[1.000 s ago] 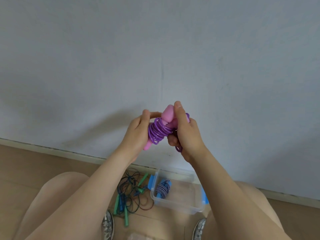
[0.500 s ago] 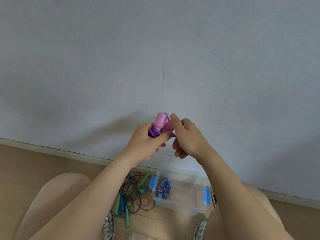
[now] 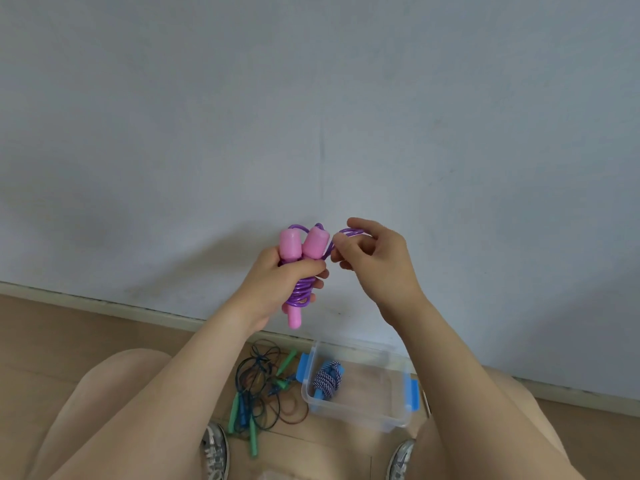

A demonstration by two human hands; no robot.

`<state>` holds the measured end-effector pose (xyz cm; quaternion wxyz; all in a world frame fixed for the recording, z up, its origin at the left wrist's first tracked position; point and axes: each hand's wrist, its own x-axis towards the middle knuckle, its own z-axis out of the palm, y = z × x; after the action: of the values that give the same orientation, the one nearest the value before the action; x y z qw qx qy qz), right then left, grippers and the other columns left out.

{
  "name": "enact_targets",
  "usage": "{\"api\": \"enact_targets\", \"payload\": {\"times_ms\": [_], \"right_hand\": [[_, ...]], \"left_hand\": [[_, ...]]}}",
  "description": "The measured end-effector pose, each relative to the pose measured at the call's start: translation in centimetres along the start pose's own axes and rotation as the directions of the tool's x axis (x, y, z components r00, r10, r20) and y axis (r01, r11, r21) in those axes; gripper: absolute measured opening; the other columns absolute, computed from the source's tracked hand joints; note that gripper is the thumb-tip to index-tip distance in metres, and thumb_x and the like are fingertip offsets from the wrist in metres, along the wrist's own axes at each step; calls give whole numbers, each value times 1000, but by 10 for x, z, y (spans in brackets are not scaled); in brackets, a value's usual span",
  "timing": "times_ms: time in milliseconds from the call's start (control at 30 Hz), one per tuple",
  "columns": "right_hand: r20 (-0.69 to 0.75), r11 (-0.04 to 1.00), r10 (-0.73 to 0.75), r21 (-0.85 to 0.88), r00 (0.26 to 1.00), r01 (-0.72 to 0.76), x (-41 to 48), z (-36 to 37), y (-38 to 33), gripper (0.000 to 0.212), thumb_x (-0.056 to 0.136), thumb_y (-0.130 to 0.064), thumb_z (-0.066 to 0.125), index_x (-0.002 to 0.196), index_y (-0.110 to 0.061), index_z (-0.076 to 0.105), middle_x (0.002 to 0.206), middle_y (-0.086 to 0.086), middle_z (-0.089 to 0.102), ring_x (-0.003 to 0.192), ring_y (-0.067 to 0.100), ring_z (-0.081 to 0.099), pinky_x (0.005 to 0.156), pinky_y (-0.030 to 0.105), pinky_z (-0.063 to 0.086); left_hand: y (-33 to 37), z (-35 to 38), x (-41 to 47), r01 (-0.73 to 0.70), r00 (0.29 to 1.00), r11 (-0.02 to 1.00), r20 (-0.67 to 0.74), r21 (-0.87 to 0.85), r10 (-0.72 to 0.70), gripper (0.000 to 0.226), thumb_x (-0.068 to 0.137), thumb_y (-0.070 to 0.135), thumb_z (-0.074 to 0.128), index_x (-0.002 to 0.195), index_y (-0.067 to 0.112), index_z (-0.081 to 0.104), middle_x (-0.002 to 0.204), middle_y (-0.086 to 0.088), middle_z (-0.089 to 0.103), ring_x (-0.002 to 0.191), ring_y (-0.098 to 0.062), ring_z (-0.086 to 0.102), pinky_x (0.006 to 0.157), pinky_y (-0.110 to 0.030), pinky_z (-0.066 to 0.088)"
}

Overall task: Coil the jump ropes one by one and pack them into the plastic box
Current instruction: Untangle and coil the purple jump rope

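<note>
The left hand point(image 3: 277, 282) is gripping with fingers curled tight and the thumb lying across the front. The right hand point(image 3: 377, 261) is hovering just beside it, thumb and forefinger seemingly pinching together, the other 3 fingers tucking under. Both forearms are reaching forward, converging.

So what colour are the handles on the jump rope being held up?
Pink handles on a purple cord, gripped by the left hand; seen in the head view.

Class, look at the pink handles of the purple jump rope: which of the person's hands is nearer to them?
Left. The left hand grips the pink handles and the coiled purple rope; the right hand is off to their right, pinching a loose loop of rope.
</note>
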<state>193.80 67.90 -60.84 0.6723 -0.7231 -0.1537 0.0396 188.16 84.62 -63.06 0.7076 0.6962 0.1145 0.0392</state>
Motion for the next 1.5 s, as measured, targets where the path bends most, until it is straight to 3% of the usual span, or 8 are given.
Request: {"api": "enact_targets", "payload": {"times_ms": [200, 333, 567, 700, 800, 967, 1233, 1500], "right_hand": [[95, 948, 69, 304, 993, -95, 3, -2, 1, 30, 104, -27, 66, 132, -17, 69, 98, 2, 70, 91, 17, 69, 87, 29, 59], [114, 976, -31, 218, 993, 5, 1, 6, 3, 37, 110, -21, 55, 147, -15, 53, 113, 2, 80, 114, 22, 72, 103, 34, 56], [-137, 993, -82, 78, 987, 93, 4, 8, 5, 29, 110, -15, 53, 138, -11, 62, 95, -1, 81, 88, -1, 69, 86, 17, 52], [-4, 978, -72, 195, 997, 71, -1, 8, -1, 37, 109, -15, 57, 146, -13, 56, 107, 4, 80, 75, 12, 59, 79, 26, 50], [126, 957, -105, 284, 986, 65, -6, 10, -6, 51, 101, -10, 69, 148, -10, 51, 113, 5, 80, 92, 16, 72, 85, 27, 55], [107, 970, -192, 173, 976, 172, -8, 15, -5, 26, 103, -15, 67, 128, -9, 68, 87, 23, 72, 84, 18, 69, 87, 29, 58], [-58, 982, -155, 100, 986, 160, -5, 21, 2, 24, 111, -23, 52, 130, -9, 46, 71, -1, 59, 65, 7, 56, 65, 16, 45], [80, 973, -229, 58, 970, 225, -7, 16, -6, 34, 115, -20, 40, 131, -16, 70, 63, -11, 41, 67, 13, 40, 64, 23, 40]], "left_hand": [[4, -2, 0, 109, 987, 970, 136, -220, -80, 34, 85, 14, 76, 114, -1, 72, 101, -18, 76, 92, -29, 74, 92, -50, 62], [3, 2, 0, 164, 983, 958, 124, -237, -137, 44, 75, 15, 79, 114, -2, 71, 95, -15, 72, 87, -29, 74, 87, -47, 64], [3, 3, -1, 131, 990, 974, 79, -183, -119, 28, 91, 4, 73, 118, 1, 71, 103, -21, 76, 101, -37, 77, 88, -52, 63], [6, 0, 1, 170, 985, 937, 57, -304, -161, 33, 88, 5, 71, 120, 1, 69, 101, -17, 77, 92, -30, 77, 81, -48, 65], [10, -5, 0, 216, 976, 896, 110, -388, -188, 37, 74, 14, 71, 109, 2, 70, 89, -9, 74, 75, -21, 73, 70, -38, 63], [10, -5, -2, 225, 969, 901, 179, -371, -168, 25, 80, 13, 67, 103, 5, 72, 95, -11, 73, 76, -21, 70, 70, -37, 60], [11, -2, -4, 105, 989, 868, 139, -486, -42, 58, 74, 5, 68, 132, 3, 62, 102, -17, 71, 74, -29, 68, 60, -37, 56], [13, -6, -6, 98, 987, 853, 159, -513, -18, 59, 63, 9, 74, 121, 5, 65, 90, -16, 68, 71, -30, 65, 60, -39, 56]]}}
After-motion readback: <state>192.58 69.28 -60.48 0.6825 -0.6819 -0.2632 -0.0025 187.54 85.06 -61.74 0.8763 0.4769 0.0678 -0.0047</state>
